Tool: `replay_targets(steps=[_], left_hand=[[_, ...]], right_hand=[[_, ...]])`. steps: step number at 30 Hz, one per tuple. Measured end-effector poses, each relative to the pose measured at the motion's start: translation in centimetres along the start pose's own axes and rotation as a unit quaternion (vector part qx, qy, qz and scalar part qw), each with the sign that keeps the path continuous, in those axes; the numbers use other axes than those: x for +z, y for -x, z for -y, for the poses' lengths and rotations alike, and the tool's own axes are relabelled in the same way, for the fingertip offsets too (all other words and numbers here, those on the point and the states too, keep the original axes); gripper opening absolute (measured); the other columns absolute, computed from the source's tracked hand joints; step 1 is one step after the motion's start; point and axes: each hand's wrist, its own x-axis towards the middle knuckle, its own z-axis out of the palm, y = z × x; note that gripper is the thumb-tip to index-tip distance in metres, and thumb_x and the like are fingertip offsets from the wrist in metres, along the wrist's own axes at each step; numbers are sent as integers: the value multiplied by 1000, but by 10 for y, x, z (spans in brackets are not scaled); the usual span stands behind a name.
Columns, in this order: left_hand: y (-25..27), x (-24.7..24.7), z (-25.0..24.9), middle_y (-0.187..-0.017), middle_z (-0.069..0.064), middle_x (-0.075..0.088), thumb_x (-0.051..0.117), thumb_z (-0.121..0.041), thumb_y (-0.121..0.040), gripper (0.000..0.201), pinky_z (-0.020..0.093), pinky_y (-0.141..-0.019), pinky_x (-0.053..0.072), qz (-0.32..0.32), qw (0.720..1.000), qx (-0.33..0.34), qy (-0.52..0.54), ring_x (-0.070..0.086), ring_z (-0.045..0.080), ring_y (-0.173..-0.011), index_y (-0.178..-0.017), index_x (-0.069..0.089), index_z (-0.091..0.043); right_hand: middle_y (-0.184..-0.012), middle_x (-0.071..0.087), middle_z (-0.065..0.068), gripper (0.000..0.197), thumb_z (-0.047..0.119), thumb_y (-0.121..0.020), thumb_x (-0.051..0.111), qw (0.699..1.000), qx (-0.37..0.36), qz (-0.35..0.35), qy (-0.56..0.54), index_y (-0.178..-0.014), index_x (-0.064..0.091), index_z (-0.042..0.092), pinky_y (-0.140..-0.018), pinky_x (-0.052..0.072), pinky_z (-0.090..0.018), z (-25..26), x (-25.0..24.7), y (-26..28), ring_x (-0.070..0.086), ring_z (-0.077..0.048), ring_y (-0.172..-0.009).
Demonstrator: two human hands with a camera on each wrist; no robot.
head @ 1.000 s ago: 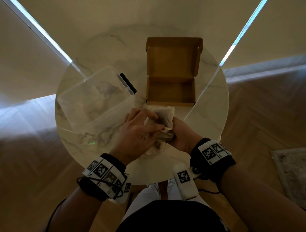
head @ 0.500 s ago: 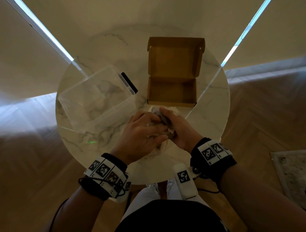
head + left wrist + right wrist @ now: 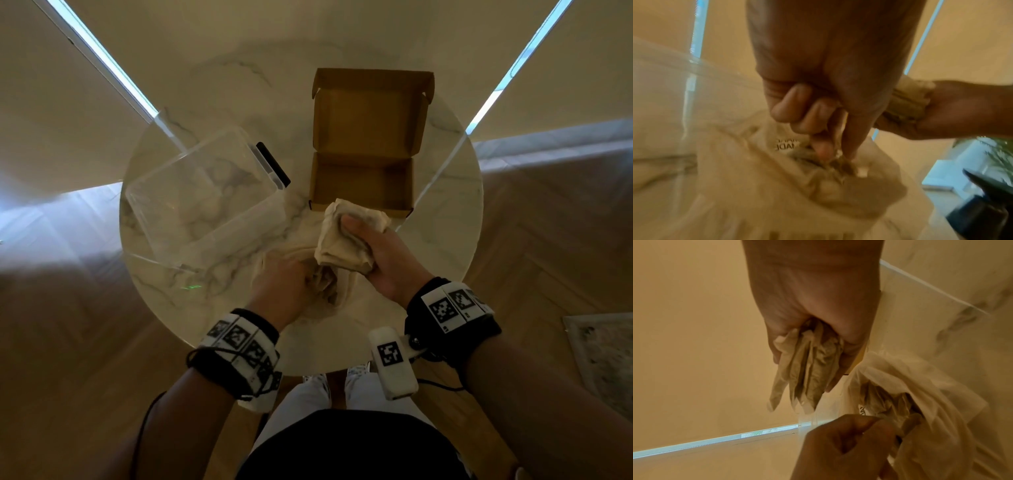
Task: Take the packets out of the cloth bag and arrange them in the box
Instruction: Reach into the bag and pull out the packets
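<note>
A cream cloth bag (image 3: 329, 291) lies crumpled on the round marble table (image 3: 442, 205), just in front of an open cardboard box (image 3: 359, 185). My left hand (image 3: 281, 281) pinches the bag's mouth (image 3: 830, 162), where more tan packets (image 3: 888, 404) show inside. My right hand (image 3: 380, 253) grips a bunch of several flat tan packets (image 3: 342, 240), lifted clear of the bag and held near the box's front wall. In the right wrist view the packets (image 3: 807, 374) fan out from my curled fingers. The box is empty inside.
A clear plastic tub (image 3: 202, 202) stands on the table's left half, close to my left hand. A thin black object (image 3: 274, 164) lies beside the tub's right edge. Wooden floor surrounds the table, and a rug (image 3: 606, 356) lies at the right.
My right hand has come out of the bag with a bunch of packets and risen towards the box. My left hand has slid lower and left, still holding the bag's mouth.
</note>
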Motion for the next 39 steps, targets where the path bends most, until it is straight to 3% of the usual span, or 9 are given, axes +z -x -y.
replay_targets(steps=[8, 15, 18, 22, 24, 28, 30, 33, 39], left_hand=[[-23, 36, -5, -111, -1, 64, 46, -34, -96, 26, 31, -83, 47, 10, 995, -46, -90, 61, 21, -100, -111, 63, -22], [2, -7, 8, -81, -6, 63, 60, -31, -92, 13, 27, -61, 46, -68, 981, -52, 173, 56, 9, -69, -81, 62, -24], [11, -31, 9, -78, -5, 62, 57, -16, -94, 14, 20, -60, 49, -76, 910, -64, 402, 60, 7, -70, -80, 59, -18], [9, -35, 4, -83, 3, 62, 39, -14, -101, 23, 31, -66, 56, -37, 708, -125, 694, 63, 18, -80, -81, 51, -13], [5, -32, -3, -93, 8, 67, 42, -29, -101, 25, 33, -63, 55, -17, 677, -174, 715, 65, 23, -82, -95, 58, -12], [-1, -28, -10, -107, 9, 69, 58, -48, -89, 43, 33, -61, 53, -7, 765, -180, 619, 68, 25, -81, -121, 57, -19], [-1, -31, -11, -97, -1, 71, 61, -33, -92, 22, 28, -62, 54, -56, 831, -146, 534, 70, 14, -77, -110, 61, -20], [-1, -42, -11, -69, -14, 67, 56, -20, -95, 13, 14, -58, 48, -120, 853, -94, 499, 61, -4, -64, -87, 66, -16], [0, -56, -15, -72, -6, 50, 65, -21, -87, 18, 14, -58, 37, -202, 946, 37, 249, 43, 5, -63, -75, 54, -14]], right_hand=[[-112, 71, -13, 32, 18, -92, 63, 1000, 11, -21, 14, -121, 62, 5, -87, 57, -42, -3, -9, -1, 68, -27, -106], [-114, 70, -16, 33, 18, -89, 68, 996, -10, -82, 44, -119, 64, 4, -92, 55, -48, -6, -15, -4, 67, -32, -108], [-118, 69, -18, 37, 18, -89, 69, 995, -14, -86, 40, -122, 63, 4, -95, 51, -56, -7, -14, -5, 66, -33, -110], [-112, 72, -12, 26, 16, -87, 70, 992, -27, -91, 77, -112, 68, 10, -91, 55, -49, -6, -1, -4, 69, -26, -104], [-109, 73, -9, 18, 15, -87, 71, 991, -41, -82, 100, -105, 70, 16, -86, 58, -42, -7, 6, -4, 70, -23, -100], [-105, 74, -10, 20, 14, -86, 72, 987, -57, -83, 125, -106, 71, 11, -79, 60, -37, -8, 15, -5, 72, -24, -97], [-106, 74, -12, 26, 17, -86, 72, 988, -49, -69, 132, -111, 70, 9, -84, 59, -44, -10, 14, -5, 71, -27, -99], [-107, 74, -12, 33, 23, -85, 74, 988, -23, -50, 141, -114, 69, 10, -90, 56, -51, -12, 11, -4, 71, -27, -101], [-104, 74, -13, 23, 20, -90, 68, 991, -15, -1, 133, -110, 70, 10, -84, 59, -41, -11, 12, 1, 72, -27, -95]])
